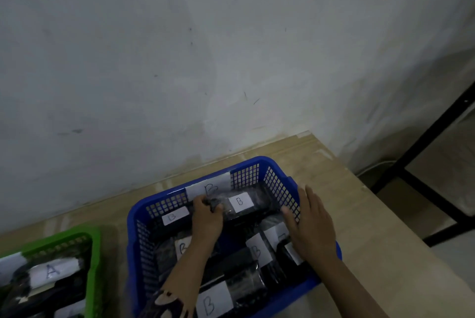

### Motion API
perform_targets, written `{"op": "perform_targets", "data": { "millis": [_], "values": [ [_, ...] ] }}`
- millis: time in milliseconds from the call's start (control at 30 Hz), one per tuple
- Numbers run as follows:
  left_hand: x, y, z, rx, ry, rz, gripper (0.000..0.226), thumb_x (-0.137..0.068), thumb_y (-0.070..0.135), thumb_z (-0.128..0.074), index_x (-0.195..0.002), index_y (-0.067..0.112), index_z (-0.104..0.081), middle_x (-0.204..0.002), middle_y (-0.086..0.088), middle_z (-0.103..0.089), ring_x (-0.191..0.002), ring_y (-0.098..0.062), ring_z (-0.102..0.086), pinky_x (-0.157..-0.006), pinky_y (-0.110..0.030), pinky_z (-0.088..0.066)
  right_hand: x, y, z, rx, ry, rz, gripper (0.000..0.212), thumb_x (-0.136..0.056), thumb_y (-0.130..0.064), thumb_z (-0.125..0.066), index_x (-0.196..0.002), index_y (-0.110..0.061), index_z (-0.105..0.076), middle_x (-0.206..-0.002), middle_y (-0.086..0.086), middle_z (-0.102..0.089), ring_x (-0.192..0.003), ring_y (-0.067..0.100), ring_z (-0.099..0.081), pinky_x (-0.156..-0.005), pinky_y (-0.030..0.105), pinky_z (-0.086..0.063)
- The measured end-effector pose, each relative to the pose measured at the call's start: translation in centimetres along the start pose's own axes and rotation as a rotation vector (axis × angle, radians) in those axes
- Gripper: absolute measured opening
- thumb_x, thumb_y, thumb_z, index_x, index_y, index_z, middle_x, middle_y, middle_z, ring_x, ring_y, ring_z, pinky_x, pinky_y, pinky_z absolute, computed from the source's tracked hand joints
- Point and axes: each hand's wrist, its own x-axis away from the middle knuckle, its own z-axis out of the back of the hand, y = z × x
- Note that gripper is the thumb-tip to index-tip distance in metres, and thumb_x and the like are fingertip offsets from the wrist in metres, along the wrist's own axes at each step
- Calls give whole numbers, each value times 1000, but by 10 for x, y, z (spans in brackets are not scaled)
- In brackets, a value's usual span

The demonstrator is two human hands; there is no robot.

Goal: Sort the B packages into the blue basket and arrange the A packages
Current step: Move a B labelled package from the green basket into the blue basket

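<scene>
Our left hand reaches deep into the blue basket, fingers curled around the dark plastic of a black package lying against the basket's far wall; that package carries a white label with a handwritten "B". Our right hand lies flat and relaxed over the basket's right rim, fingers straight and spread, thumb inside against the mesh, gripping nothing. Both forearms come in from the near edge, the left one crossing over the packages in the basket's middle. Around the left hand, more black packages fill the basket, each with a white slip marked "B": one at the far left corner, one under the left wrist, one toward the right, and a large one at the near edge. A paper tag reading "B" is fixed to the basket's far wall. Left of the blue basket sits a green basket holding a black package labelled "A". Both baskets rest on a light wooden table against a grey-white wall.
</scene>
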Motion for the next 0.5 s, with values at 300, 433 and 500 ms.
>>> {"op": "perform_targets", "data": {
  "millis": [300,433,500],
  "values": [
    [-11,-7,-28,-506,42,-330,24,-89,16,-53,-109,3,-56,-127,-16,-42,-115,-28,-45,-97,-32,-39,0,1,-1,-60,-1,3,70,-85,-58,-23,-144,-23,-9,-156,1,-12,-142,18,-13,-114,37,-18],
    [-7,-8,-33,-755,-15,-381,32,-94,27,-42,-114,6,-55,-125,-13,-44,-119,-25,-38,-100,-31,-34,0,1,-1,-68,-8,-4,72,-84,-60,-23,-144,-23,-9,-156,1,-13,-142,18,-13,-114,37,-17],
    [-2,-4,-31,-752,-26,-396,31,-94,26,-40,-113,5,-54,-123,-13,-45,-117,-25,-39,-98,-32,-36,1,0,0,-31,-6,-11,73,-84,-64,-15,-144,-23,-8,-156,2,-11,-143,19,-10,-115,37,-13]
  ]
}}
